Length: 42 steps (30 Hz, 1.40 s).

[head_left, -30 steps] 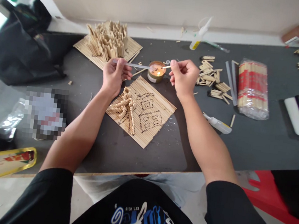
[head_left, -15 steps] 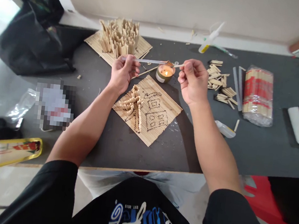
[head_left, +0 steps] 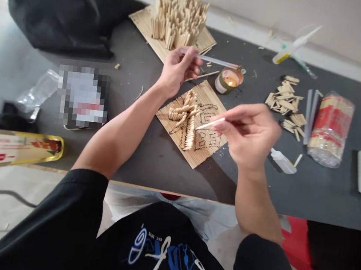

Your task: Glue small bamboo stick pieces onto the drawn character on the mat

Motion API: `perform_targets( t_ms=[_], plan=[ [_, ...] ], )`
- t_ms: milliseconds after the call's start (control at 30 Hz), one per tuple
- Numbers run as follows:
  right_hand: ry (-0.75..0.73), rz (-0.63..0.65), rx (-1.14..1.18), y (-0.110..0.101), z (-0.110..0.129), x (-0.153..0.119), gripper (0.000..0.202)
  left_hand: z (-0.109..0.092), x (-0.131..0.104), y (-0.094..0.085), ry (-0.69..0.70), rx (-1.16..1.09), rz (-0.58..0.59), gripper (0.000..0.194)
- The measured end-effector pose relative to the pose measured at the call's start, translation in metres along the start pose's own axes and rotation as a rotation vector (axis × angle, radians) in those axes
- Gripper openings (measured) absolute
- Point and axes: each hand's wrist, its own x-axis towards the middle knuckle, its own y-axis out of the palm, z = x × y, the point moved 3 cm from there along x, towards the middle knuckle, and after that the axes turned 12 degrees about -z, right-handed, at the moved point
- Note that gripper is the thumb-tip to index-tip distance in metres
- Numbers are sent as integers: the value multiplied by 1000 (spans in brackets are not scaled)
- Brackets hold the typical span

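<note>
Pale wooden stick piece (head_left: 209, 124) has left the candle (head_left: 222, 84) area and now sits over the drawn-on stick mat (head_left: 197, 160). Looks like a shift from heating/gluing at the flame to working at the mat, judging by position. Right hand (head_left: 254, 136): thumb and fingers pinched nearly closed on the piece, tip angled down beside the raised row of sticks (head_left: 190, 131). Can't tell if the tip touches it, or if glue is on it. Left hand (head_left: 179, 72): closed in a pinch on one end of a translucent glue stick (head_left: 218, 61), its darkened far end above the lit candle. Mat lies on the grey desk (head_left: 152, 162), in front of the candle; black outlines on its right side have no sticks standing on them. Loose stick pieces (head_left: 285, 104) lie farther right.
</note>
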Motion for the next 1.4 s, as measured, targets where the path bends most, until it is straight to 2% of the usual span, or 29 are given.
perform_targets(
  t_ms=[100, 233, 367, 667, 900, 1133, 1400],
  plan=[
    [-142, 114, -154, 14, 13, -13, 5, -1, -2, 2, 11, -62, 1, 66],
    [-241, 263, -213, 25, 8, -16, 11, -6, -5, 4, 20, -80, 24, 53],
    [-277, 324, -246, 29, 3, -13, 11, -9, -6, 6, 3, -20, 22, 45],
    [-343, 569, -382, 36, 15, 5, 16, -1, 2, 7, 20, -73, 9, 52],
    [-384, 699, -234, 46, 20, 16, 17, -15, -9, 9, -42, -31, 22, 23],
    [-392, 746, -321, 55, 8, 16, 23, -30, -20, 12, -51, 5, 38, 22],
    [-378, 757, -351, 56, -6, 13, 21, -19, -9, 10, 11, 50, 41, 26]
  ],
)
